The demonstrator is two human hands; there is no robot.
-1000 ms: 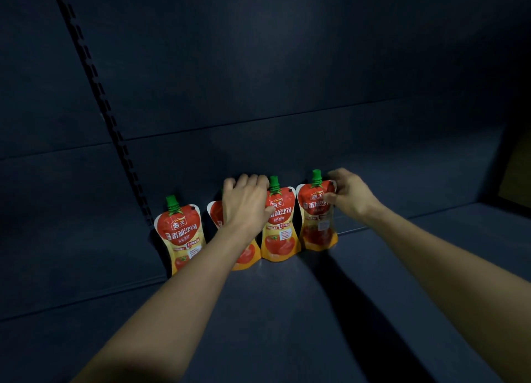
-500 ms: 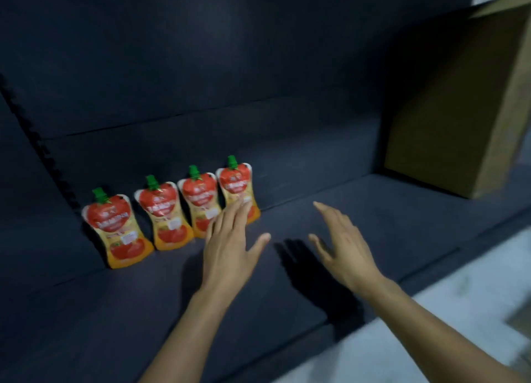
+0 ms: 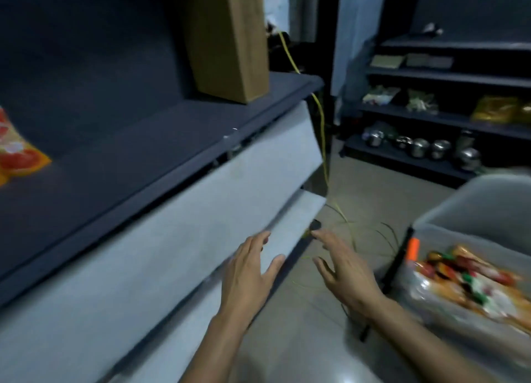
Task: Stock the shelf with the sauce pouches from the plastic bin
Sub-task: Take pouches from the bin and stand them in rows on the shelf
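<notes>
Both empty, fingers spread — left hand (image 3: 247,276), right hand (image 3: 347,273) near translucent bin (image 3: 471,201) of glossy pouches (image 3: 471,279).

Both hands empty, fingers spread: left hand (image 3: 253,270) before the pale shelf front, right hand (image 3: 344,270) nearer the plastic bin (image 3: 471,207). Bin holds blurred sauce pouches (image 3: 471,279). One pouch (image 3: 17,150) sits on the dark shelf (image 3: 138,141), cardboard box (image 3: 230,41) farther along.

A cardboard box (image 3: 230,38) stands on the shelf (image 3: 120,141) at left; sauce pouches (image 3: 471,279) lie in the plastic bin (image 3: 474,204) at right.
</notes>
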